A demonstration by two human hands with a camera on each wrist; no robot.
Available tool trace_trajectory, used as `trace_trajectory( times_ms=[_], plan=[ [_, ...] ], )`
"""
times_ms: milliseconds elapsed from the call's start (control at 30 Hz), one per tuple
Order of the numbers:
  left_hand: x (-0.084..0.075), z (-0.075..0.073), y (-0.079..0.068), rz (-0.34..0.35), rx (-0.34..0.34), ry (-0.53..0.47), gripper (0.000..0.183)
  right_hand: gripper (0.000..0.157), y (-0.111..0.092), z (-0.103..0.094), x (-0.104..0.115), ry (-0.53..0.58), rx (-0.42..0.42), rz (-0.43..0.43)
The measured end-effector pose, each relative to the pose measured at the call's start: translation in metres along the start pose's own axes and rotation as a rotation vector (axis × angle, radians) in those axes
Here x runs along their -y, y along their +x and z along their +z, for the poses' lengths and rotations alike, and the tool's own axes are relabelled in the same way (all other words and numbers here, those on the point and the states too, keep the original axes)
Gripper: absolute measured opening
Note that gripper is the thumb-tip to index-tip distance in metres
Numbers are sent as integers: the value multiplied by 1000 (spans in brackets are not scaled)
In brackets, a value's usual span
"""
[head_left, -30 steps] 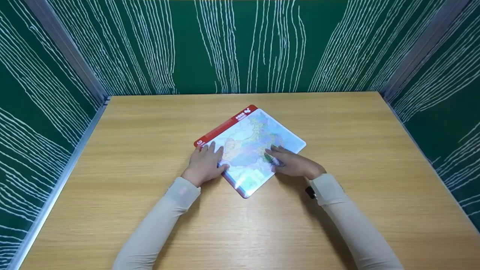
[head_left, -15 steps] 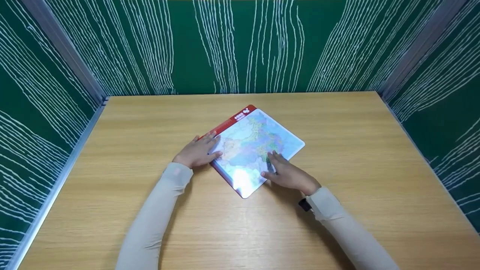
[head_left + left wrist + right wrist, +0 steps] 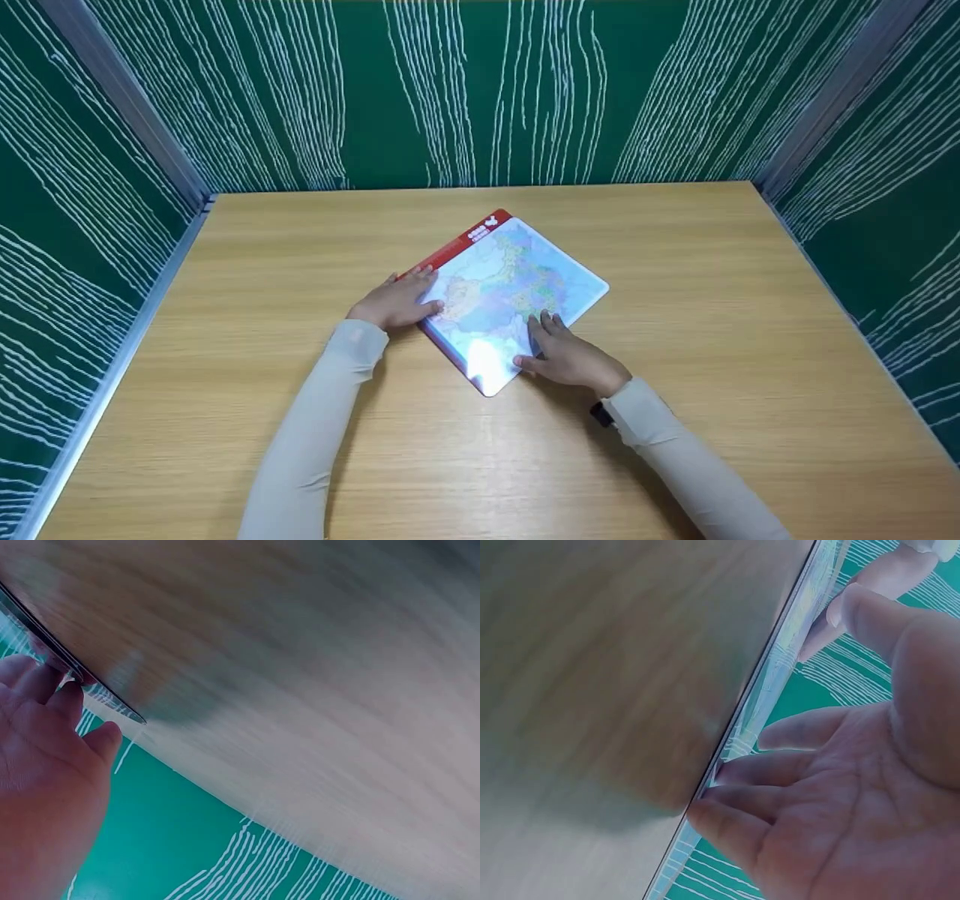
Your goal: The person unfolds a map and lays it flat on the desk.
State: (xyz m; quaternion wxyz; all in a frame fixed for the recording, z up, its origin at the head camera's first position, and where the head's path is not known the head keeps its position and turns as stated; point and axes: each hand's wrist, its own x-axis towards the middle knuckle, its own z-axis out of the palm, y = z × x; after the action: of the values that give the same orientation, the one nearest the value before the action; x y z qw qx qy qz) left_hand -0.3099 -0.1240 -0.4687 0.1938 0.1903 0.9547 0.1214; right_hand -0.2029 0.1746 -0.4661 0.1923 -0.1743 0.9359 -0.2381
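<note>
A thin flat map sheet point(image 3: 487, 281) with a red strip along one edge lies turned cornerwise on the wooden table. On its left corner rests my left hand point(image 3: 394, 301), fingers stretched over the red strip and thumb on the map face; the corner beneath is hidden. My right hand point(image 3: 571, 360) touches the lower right edge, with fingers extended on the map and thumb spread toward the near corner. Seen edge-on in the right wrist view, the sheet point(image 3: 739, 701) meets the fingertips of that hand point(image 3: 840, 795). The left wrist view has the left hand point(image 3: 52, 757) at the sheet's edge.
The wooden table point(image 3: 712, 315) extends around the map on every side. Green walls point(image 3: 375, 90) with white wavy lines stand at the back and both sides, joined by grey posts point(image 3: 124, 97). A small black object point(image 3: 601, 414) sits under the right cuff.
The left hand has shifted slightly up and left along the map's corner. The right hand has slid down toward the near corner, its thumb spreading. The map has barely moved.
</note>
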Motion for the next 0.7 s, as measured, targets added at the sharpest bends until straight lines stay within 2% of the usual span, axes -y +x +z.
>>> trace_trajectory(
  times_ms=[300, 533, 700],
  plan=[
    [-2, -1, -3, -14, 21, 20, 83, 86, 4, -2, 0, -31, -12, 20],
    [-3, -1, -8, -15, 34, 9, 81, 89, 10, -6, 0, -44, 23, 60],
    [-4, -1, -11, -4, 42, 4, 81, 93, 15, -10, -4, -57, 36, 50]
  ],
)
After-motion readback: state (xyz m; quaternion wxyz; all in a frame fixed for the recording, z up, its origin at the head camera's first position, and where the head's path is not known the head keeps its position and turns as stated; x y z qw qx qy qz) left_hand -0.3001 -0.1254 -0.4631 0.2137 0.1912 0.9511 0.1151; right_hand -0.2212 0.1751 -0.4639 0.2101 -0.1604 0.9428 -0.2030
